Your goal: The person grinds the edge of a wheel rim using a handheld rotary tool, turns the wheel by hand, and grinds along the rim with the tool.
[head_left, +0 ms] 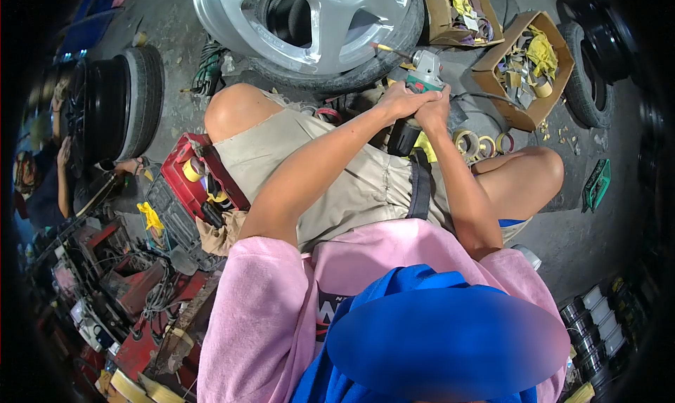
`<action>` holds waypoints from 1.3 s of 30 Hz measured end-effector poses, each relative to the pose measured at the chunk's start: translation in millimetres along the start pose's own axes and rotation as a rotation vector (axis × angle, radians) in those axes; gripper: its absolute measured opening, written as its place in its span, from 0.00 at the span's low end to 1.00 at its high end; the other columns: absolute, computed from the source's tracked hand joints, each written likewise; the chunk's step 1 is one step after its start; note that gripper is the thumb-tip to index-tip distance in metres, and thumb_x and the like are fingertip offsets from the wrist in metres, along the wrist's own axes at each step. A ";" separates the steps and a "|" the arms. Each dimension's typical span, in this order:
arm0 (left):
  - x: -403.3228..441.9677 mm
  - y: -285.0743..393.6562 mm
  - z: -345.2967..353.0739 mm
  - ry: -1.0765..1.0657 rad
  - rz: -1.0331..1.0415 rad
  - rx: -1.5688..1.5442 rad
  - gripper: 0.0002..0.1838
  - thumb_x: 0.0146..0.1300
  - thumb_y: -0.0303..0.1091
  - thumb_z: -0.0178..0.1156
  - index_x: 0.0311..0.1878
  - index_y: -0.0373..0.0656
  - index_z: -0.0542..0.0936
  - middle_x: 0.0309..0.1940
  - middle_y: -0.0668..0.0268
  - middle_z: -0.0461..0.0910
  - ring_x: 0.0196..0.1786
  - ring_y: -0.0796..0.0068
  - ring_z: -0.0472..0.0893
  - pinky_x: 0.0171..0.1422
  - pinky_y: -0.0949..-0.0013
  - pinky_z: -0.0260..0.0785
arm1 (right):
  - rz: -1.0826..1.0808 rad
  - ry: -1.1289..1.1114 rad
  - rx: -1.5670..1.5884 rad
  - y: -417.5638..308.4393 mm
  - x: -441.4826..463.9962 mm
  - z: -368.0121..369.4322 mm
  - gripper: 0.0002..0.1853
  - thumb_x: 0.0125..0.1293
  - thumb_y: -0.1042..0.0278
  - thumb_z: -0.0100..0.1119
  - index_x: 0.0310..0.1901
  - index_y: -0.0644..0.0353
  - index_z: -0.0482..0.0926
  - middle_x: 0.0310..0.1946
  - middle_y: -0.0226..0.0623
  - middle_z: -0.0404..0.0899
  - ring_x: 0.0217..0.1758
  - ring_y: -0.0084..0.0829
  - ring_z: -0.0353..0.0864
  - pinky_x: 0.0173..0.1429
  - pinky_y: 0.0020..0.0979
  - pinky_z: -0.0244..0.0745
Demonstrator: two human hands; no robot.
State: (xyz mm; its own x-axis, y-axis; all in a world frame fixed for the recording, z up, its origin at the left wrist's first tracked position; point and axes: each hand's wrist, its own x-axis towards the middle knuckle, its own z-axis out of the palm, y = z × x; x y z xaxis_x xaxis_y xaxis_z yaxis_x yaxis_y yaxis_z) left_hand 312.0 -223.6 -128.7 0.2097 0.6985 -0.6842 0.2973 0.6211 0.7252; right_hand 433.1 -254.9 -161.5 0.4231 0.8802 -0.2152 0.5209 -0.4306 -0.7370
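A power tool with a silver head (425, 67), a green middle and a black rear end is held by both hands. My left hand (399, 102) is closed on its green part. My right hand (432, 110) is closed on it too, pressed against my left hand. From the head a thin shaft with a small coloured tip (382, 47) points left, beside the rim. The silver spoked wheel (320, 41) lies tilted on a black tire (330, 82), just beyond my hands.
Cardboard boxes (524, 111) of scraps stand at the upper right, near tape rolls (486, 147). A red toolbox (184, 191) sits by my left leg. Tires (144, 101) stand on both sides. Another person's arm (63, 174) shows at far left. A green object (596, 185) lies right.
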 end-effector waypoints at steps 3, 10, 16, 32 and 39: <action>-8.0 -5.1 4.9 0.038 0.145 -0.057 0.48 0.41 0.65 0.79 0.53 0.29 0.83 0.49 0.51 0.86 0.51 0.62 0.86 0.58 0.64 0.76 | -0.038 -0.037 0.066 11.7 -1.6 3.0 0.53 0.49 0.51 0.84 0.66 0.75 0.62 0.52 0.61 0.81 0.57 0.51 0.84 0.62 0.41 0.76; 17.4 -19.2 6.5 0.022 0.060 0.082 0.49 0.41 0.65 0.79 0.52 0.25 0.82 0.50 0.47 0.86 0.51 0.61 0.86 0.56 0.64 0.77 | 0.025 -0.098 0.303 17.6 -1.7 10.0 0.50 0.52 0.59 0.82 0.67 0.77 0.59 0.52 0.55 0.81 0.54 0.41 0.83 0.58 0.36 0.77; 16.8 -26.8 11.7 0.067 0.117 0.107 0.50 0.39 0.68 0.77 0.50 0.24 0.83 0.49 0.42 0.85 0.52 0.52 0.87 0.57 0.60 0.78 | 0.074 -0.123 0.334 6.8 -8.3 2.3 0.56 0.50 0.60 0.84 0.71 0.78 0.55 0.56 0.56 0.79 0.56 0.40 0.81 0.62 0.34 0.76; 15.7 -7.5 8.3 0.066 0.050 -0.051 0.52 0.39 0.67 0.79 0.54 0.26 0.81 0.49 0.49 0.86 0.52 0.62 0.86 0.58 0.65 0.76 | -0.036 -0.112 0.062 -6.7 13.7 -8.2 0.50 0.54 0.61 0.79 0.69 0.78 0.58 0.52 0.66 0.81 0.57 0.57 0.84 0.62 0.44 0.76; 45.9 9.0 5.8 -0.076 0.149 -0.125 0.45 0.47 0.60 0.80 0.56 0.27 0.81 0.50 0.56 0.86 0.50 0.73 0.85 0.58 0.70 0.76 | -0.064 0.010 0.008 -4.5 44.5 -2.4 0.39 0.58 0.69 0.68 0.67 0.77 0.60 0.49 0.70 0.81 0.57 0.64 0.83 0.62 0.48 0.75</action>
State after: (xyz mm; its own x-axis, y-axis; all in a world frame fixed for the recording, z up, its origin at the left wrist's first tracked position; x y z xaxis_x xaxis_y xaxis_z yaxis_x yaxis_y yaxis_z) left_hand 329.7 -188.0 -154.0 0.3139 0.7601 -0.5689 0.1411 0.5552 0.8196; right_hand 451.3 -214.3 -166.2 0.3970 0.9035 -0.1612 0.5410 -0.3723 -0.7541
